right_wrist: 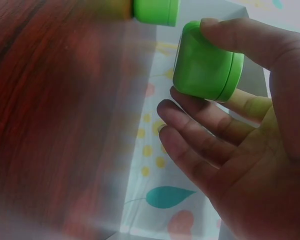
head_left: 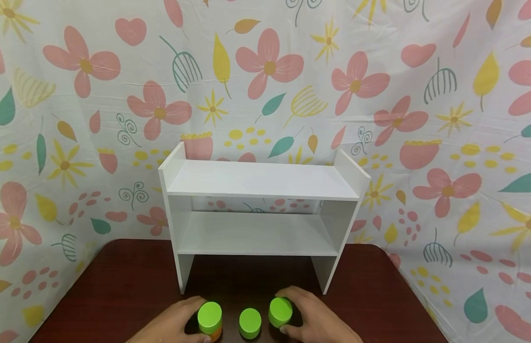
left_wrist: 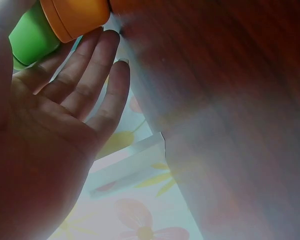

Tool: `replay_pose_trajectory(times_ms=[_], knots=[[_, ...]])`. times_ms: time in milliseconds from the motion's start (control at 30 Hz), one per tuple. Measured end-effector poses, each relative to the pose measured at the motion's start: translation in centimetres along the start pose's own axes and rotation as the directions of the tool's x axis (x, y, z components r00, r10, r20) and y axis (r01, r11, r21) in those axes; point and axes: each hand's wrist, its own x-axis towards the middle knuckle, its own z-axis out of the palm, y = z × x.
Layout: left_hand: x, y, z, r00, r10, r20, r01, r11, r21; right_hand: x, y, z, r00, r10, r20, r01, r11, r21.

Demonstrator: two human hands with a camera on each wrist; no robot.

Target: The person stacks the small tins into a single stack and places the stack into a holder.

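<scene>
My left hand (head_left: 175,321) has its thumb and fingers around a jar with an orange body and a green lid (head_left: 210,317). In the left wrist view that orange-bodied jar (left_wrist: 80,17) lies beyond the fingers, at the upper left. Between the two hands an all-green jar (head_left: 250,323) stands on the table, touched by neither. A second green jar (head_left: 280,312) is pinched by my right hand (head_left: 314,317). In the right wrist view this green jar (right_wrist: 205,65) sits between thumb and index finger, the other fingers loosely bent below it.
A white two-tier shelf (head_left: 256,233) stands on the dark red-brown table (head_left: 119,286), just beyond the jars. Its side panels rise above the top board. Behind and at both sides hangs a flower-patterned cloth (head_left: 269,119).
</scene>
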Motion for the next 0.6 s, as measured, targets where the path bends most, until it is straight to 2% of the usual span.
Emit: replay_pose_trajectory(times_ms=[267, 600], knots=[[0.0, 0.0, 0.1, 0.999, 0.037, -0.014, -0.037, 0.999, 0.011, 0.3, -0.9, 0.0, 0.999, -0.034, -0.027, 0.033, 0.999, -0.025], [0.1, 0.0, 0.1, 0.999, 0.043, -0.015, -0.043, 0.999, 0.018, 0.8, -1.4, -0.1, 0.995, -0.089, -0.053, 0.088, 0.995, -0.038]])
